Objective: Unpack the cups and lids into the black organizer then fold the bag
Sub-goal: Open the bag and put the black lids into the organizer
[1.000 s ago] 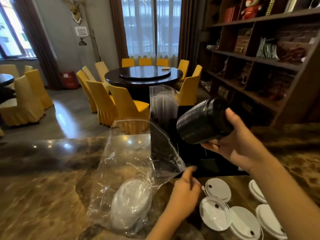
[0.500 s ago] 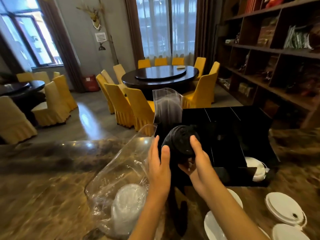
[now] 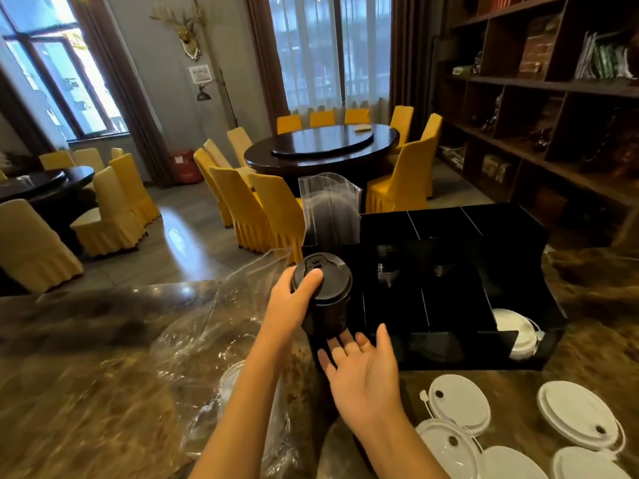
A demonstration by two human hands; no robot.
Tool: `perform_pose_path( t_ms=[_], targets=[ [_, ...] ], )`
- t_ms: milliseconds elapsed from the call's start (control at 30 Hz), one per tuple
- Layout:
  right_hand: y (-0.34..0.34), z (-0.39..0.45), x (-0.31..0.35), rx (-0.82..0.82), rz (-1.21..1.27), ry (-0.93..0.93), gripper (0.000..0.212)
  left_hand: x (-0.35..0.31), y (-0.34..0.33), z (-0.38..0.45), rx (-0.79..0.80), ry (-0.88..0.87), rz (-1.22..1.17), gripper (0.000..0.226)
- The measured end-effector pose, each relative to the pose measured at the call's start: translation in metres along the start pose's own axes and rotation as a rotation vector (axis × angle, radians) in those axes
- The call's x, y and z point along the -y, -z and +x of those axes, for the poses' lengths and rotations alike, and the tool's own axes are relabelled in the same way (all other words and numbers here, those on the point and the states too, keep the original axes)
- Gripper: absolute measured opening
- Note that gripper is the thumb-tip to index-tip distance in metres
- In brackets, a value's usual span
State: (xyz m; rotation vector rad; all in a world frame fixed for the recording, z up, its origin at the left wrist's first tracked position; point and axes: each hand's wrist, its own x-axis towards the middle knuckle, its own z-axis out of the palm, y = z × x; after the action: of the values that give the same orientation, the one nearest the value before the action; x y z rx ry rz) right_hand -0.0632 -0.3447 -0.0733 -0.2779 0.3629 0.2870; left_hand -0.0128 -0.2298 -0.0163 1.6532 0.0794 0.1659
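Two hands working. Left hand (image 3: pixel 294 302) gripping top of black lid stack (image 3: pixel 323 295), standing at organizer (image 3: pixel 518 233) front-left. Right hand (image 3: pixel 363 368) flat open, fingers touching stack bottom. Stack looking light, slippery, wobbly; holding both ends seeming best.

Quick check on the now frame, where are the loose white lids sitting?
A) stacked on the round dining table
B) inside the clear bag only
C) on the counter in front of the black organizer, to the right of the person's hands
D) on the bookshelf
C: several white lids lie flat on the marble counter just in front of the black organizer, right of the right hand.
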Motion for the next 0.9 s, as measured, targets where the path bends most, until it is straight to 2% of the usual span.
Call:
perform_pose_path(
  t_ms=[167,367,433,500,533,600,667,700,767,833,900],
  targets=[
    [0.003,-0.002,-0.011,0.002,0.134,-0.007,0.042,-0.004,-0.004,0.000,0.091,-0.018,0.076,0.027],
    [0.014,0.003,-0.019,0.063,0.220,0.026,0.041,0.001,-0.008,0.005,0.071,-0.038,0.098,0.019],
    [0.022,0.010,-0.021,0.092,0.285,0.066,0.041,0.002,-0.009,0.007,0.069,-0.038,0.084,0.021],
    [0.022,0.018,-0.013,0.105,0.361,0.072,0.028,0.002,-0.009,0.009,0.069,-0.031,0.058,0.027],
    [0.025,0.023,-0.015,0.126,0.353,0.133,0.025,0.003,-0.009,0.011,0.056,-0.026,0.048,0.030],
    [0.025,0.025,-0.018,0.077,0.423,0.032,0.036,0.005,-0.010,0.014,-0.013,-0.030,0.061,0.030],
    [0.019,0.015,-0.020,0.078,0.340,0.043,0.040,0.008,-0.009,0.017,-0.096,-0.054,0.110,0.027],
    [0.016,0.018,-0.019,0.021,0.339,0.024,0.039,0.010,-0.009,0.019,-0.122,-0.069,0.146,0.025],
    [0.015,0.020,-0.019,-0.081,0.345,0.018,0.036,0.014,-0.009,0.021,-0.133,-0.076,0.250,0.024],
    [0.018,0.024,-0.019,-0.110,0.340,-0.003,0.035,0.021,-0.010,0.024,-0.122,-0.047,0.335,0.033],
    [0.023,0.026,-0.022,-0.130,0.327,-0.016,0.036,0.027,-0.013,0.025,-0.130,-0.005,0.383,0.033]
  ],
)
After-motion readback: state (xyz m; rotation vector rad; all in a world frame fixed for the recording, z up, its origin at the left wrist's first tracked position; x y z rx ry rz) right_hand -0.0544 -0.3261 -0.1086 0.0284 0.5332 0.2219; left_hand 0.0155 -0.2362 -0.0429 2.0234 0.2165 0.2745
